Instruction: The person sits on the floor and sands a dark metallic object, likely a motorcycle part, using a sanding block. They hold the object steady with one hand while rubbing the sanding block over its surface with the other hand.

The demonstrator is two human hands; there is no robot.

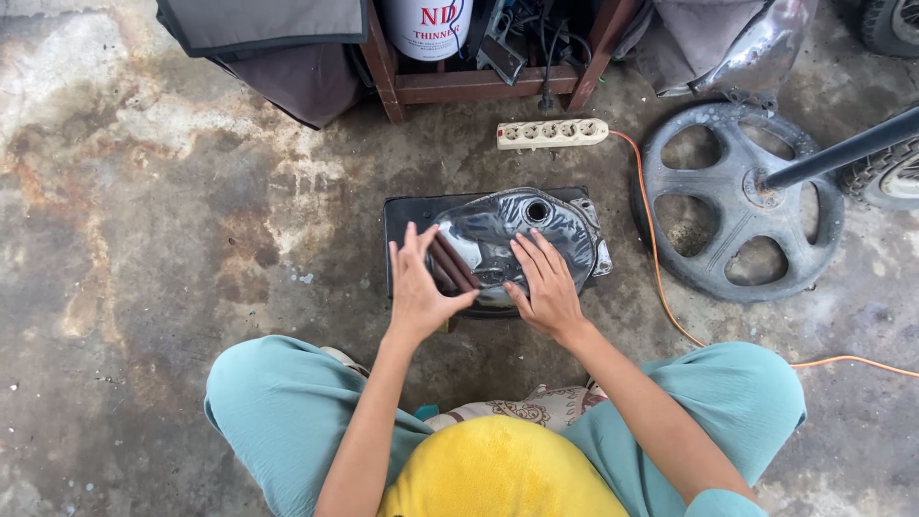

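A shiny dark metal tank shell [536, 225] with a round filler hole lies on a low black stand [407, 215] on the concrete floor in front of me. My left hand [418, 287] is raised over its left end, fingers spread, with a dark reddish-brown sheet [452, 265] against the palm and thumb. Flat on the tank's near side rests my right hand [549, 284], fingers together and pointing away from me. I am crouched, with knees in teal trousers either side.
A grey cast wheel [737, 206] lies flat at right with a dark bar across it. A white power strip [552, 133] and an orange cable [661, 287] run behind and right of the tank. A wooden rack [479, 84] holds a white can.
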